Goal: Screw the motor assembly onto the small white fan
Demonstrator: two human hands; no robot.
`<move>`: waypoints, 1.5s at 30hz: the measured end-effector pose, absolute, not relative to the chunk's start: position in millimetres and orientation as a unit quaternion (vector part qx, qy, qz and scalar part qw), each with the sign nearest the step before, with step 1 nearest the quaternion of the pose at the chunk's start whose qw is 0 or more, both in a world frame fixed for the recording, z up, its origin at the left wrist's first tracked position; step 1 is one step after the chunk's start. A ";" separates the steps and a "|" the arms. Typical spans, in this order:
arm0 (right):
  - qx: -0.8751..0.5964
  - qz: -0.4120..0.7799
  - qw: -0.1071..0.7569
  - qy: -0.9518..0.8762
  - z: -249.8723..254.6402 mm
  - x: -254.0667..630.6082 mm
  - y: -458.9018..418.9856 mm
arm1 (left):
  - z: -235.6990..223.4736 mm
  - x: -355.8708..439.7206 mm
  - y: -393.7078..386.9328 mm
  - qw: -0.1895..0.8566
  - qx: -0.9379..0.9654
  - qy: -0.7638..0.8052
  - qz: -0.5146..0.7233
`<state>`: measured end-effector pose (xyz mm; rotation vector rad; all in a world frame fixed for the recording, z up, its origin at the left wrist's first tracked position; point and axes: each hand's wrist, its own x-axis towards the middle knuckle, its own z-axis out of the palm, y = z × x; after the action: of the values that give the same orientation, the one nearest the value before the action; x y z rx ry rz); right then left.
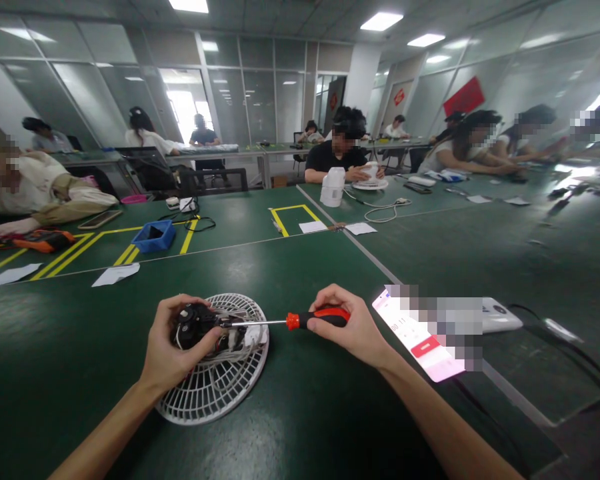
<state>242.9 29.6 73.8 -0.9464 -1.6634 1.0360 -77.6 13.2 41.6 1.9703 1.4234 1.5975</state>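
My right hand [344,321] is closed around the red and black handle of a screwdriver [270,323]. Its metal shaft points left, and the tip meets a black fan motor [196,325]. Fingers and thumb of my left hand [173,347] grip that motor from its left side. Beneath it lies a round white fan grille [215,393], flat on the green table, with pale wires bundled across it. The exact spot where the tip touches is too small to make out.
A lit phone [423,340] lies right of my right hand, beside a white device [495,317] with a black cable. Farther off are a blue bin [153,236], paper slips [116,274] and a white housing [333,187]. Across the table, a person [337,150] handles another white fan part.
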 end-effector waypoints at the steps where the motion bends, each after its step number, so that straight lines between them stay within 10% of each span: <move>1: -0.385 0.428 0.464 -0.673 73.8 242.9 29.6 | 41.9 -77.4 13.0 0.113 0.673 0.485 0.546; 12: -0.439 0.382 0.338 -0.739 73.5 248.3 30.9 | 43.9 -74.8 12.7 0.110 0.673 0.493 0.540; 22: -0.414 0.361 0.451 -0.704 80.3 245.4 29.8 | 38.5 -76.4 11.5 0.121 0.667 0.497 0.541; 45: -0.414 0.412 0.394 -0.709 80.8 256.5 32.0 | 44.6 -71.9 10.5 0.121 0.674 0.492 0.537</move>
<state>256.5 32.0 80.8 -1.0504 -1.7993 1.0454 -71.9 10.5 44.6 1.9671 1.4378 1.5690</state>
